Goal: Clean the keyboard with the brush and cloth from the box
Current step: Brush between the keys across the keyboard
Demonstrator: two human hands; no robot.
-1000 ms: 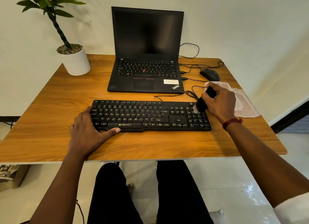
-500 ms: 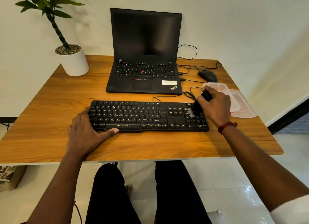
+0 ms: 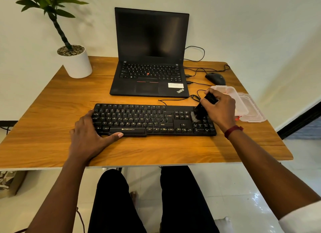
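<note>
A black keyboard (image 3: 147,119) lies across the middle of the wooden table (image 3: 52,128). My right hand (image 3: 219,109) grips a black brush (image 3: 202,107) whose pale bristles touch the number pad at the keyboard's right end. My left hand (image 3: 88,137) rests flat on the keyboard's left end, thumb stretched along the front edge by the space bar. A clear plastic box (image 3: 240,102) sits just right of my right hand, its lid (image 3: 255,111) lying beside it. No cloth shows.
An open black laptop (image 3: 149,59) stands behind the keyboard. A black mouse (image 3: 215,78) and loose cables (image 3: 196,97) lie at the back right. A white potted plant (image 3: 76,62) occupies the back left corner. My legs are under the table's near edge.
My right hand has slid the brush a little leftward over the number pad. My left hand has stayed in place on the keyboard.
</note>
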